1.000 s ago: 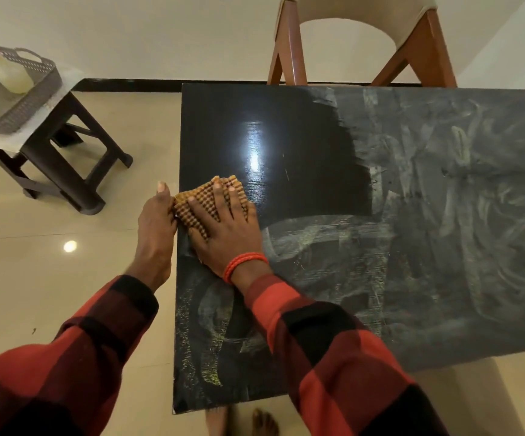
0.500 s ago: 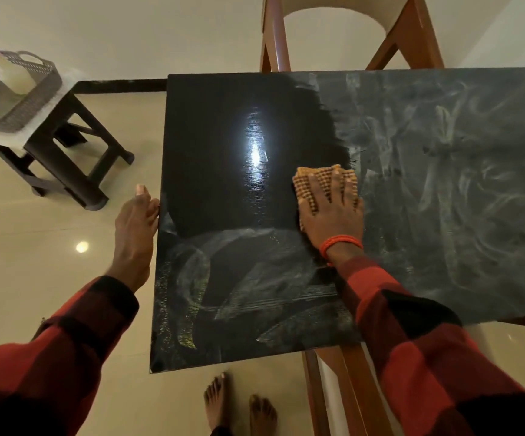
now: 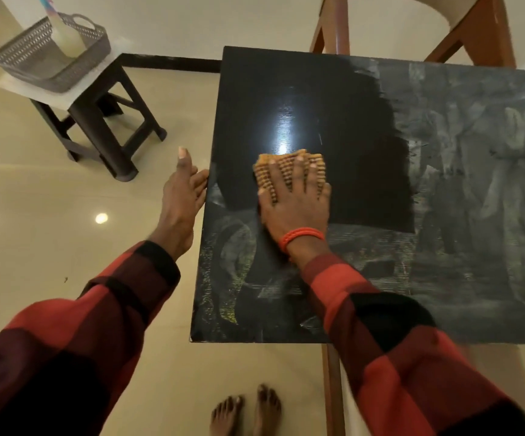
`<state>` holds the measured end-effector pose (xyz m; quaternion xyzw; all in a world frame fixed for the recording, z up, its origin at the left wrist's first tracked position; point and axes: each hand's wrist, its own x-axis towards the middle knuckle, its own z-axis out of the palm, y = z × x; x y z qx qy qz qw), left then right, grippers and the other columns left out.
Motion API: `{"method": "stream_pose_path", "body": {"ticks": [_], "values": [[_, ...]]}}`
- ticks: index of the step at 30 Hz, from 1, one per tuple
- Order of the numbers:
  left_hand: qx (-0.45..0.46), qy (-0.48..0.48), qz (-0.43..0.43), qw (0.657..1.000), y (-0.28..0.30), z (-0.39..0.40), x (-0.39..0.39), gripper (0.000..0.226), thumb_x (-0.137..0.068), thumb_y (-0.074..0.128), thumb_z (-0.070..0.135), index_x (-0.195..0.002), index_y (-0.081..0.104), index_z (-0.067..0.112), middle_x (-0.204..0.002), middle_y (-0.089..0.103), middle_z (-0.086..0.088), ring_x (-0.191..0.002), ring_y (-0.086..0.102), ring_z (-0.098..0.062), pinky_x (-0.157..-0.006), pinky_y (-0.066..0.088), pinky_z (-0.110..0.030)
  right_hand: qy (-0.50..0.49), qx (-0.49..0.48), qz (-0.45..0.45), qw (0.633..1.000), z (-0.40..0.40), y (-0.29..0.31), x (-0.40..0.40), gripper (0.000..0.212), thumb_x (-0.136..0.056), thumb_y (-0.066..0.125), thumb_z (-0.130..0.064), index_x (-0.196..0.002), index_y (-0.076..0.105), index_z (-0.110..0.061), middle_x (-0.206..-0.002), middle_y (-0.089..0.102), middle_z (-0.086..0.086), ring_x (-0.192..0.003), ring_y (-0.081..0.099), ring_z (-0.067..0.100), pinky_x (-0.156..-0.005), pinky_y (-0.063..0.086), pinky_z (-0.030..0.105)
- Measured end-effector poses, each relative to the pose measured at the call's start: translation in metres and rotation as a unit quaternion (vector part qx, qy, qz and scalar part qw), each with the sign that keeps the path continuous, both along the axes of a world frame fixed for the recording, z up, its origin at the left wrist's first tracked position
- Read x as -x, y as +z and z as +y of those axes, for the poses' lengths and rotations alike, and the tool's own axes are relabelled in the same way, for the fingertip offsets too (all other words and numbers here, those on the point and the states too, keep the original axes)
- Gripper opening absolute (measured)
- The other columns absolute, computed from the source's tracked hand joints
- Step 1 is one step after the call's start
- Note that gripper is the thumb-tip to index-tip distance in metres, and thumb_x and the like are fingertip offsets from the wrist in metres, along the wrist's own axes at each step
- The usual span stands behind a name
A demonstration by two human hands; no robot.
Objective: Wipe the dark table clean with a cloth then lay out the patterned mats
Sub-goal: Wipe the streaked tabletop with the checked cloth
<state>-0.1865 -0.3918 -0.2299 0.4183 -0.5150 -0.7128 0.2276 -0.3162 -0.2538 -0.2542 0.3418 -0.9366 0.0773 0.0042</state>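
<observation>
Pressing the cloth [image 3: 289, 171] flat onto the table [image 3: 333, 121] at frame centre, right hand [image 3: 296, 206] spread wide, fingers straight over it. Resting left hand [image 3: 182, 196] with straight fingers against the table's left edge, gripping nothing.

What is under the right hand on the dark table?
Under the right hand lies the orange cloth, pressed flat on the dark table. Its far edge shows between and beyond the fingers; the part beneath the palm is hidden.

This is a room in a home, likely a dining area. A wooden chair [image 3: 412, 23] stands at a dark surface [image 3: 443, 184] on glossy tiled floor [image 3: 50, 215]. A basket [image 3: 50, 58] sits on a stool [image 3: 97, 127], and the person's feet [image 3: 245, 410] are bare.
</observation>
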Motion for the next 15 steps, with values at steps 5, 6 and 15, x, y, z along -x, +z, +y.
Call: {"method": "stream_pose_path", "body": {"ticks": [5, 6, 15], "values": [[-0.020, 0.014, 0.008, 1.000, 0.000, -0.009, -0.007, 0.086, -0.094, 0.036, 0.073, -0.152, 0.035, 0.009, -0.147, 0.052, -0.012, -0.125, 0.058, -0.018, -0.105, 0.047, -0.031, 0.087, 0.022, -0.029, 0.996, -0.029, -0.004, -0.079, 0.061, -0.098, 0.028, -0.057, -0.156, 0.017, -0.042, -0.167, 0.007, 0.010, -0.152, 0.008, 0.037, -0.119, 0.009, 0.061], [-0.015, 0.020, -0.002, 1.000, 0.000, -0.010, -0.009, 0.085, -0.094, 0.035, 0.073, -0.153, 0.036, 0.011, -0.147, 0.052, -0.011, -0.124, 0.057, -0.018, -0.104, 0.046, -0.031, 0.089, 0.026, -0.031, 0.995, -0.028, -0.006, -0.090, 0.061, -0.098, 0.029, -0.057, -0.156, 0.016, -0.042, -0.167, 0.007, 0.010, -0.152, 0.007, 0.037, -0.119, 0.009, 0.061], [-0.028, 0.010, 0.014, 0.999, -0.006, -0.018, -0.015, 0.083, -0.095, 0.037, 0.072, -0.151, 0.037, 0.011, -0.144, 0.055, -0.010, -0.115, 0.063, -0.011, -0.092, 0.052, -0.024, 0.061, 0.023, -0.025, 0.998, -0.059, -0.007, -0.079, 0.061, -0.096, 0.031, -0.059, -0.154, 0.021, -0.043, -0.167, 0.007, 0.010, -0.151, 0.007, 0.038, -0.116, 0.009, 0.062]]}}
